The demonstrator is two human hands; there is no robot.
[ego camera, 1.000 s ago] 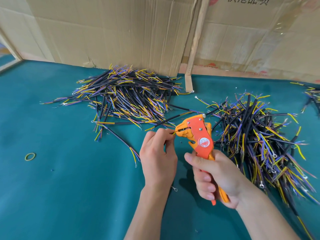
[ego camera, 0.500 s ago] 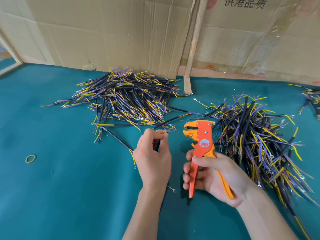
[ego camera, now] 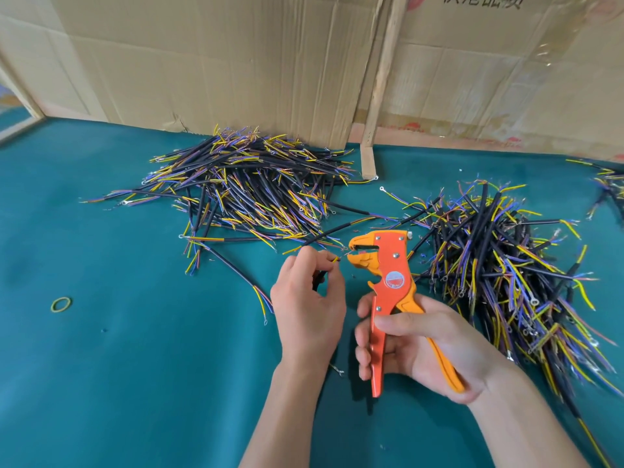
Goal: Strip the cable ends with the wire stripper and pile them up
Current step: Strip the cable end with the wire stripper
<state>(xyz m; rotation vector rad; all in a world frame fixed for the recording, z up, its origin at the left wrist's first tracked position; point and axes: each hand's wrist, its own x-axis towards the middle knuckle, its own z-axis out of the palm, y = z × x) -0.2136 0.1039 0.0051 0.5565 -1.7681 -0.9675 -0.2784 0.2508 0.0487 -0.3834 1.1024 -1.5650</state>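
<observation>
A thin cable (ego camera: pixel 322 273) is pinched in the left hand (ego camera: pixel 309 309), finger and thumb tight on it close to its yellow wire tip. Such a cable is judged to be light and bendy, so it is best held close to the end, as here; held far back, the tip would flop away from the tool. The little wire is fine and could be snapped by a hard pull. The tip is pointed at the nose of the wire stripper (ego camera: pixel 388 285), just to the right of the left grip, and looks to be just at the open jaws, though a touch cannot be told.

The stripper is stiff and heavier. Its handles are wrapped by the right hand (ego camera: pixel 415 346), thumb laid across the front, fingers curled behind. The handles are spread apart, not squeezed.

One pile of cables (ego camera: pixel 250 190) is seen beyond the left grip on the green worktop (ego camera: pixel 135 383). Another pile (ego camera: pixel 506 265) lies to the right of the right grip.
</observation>
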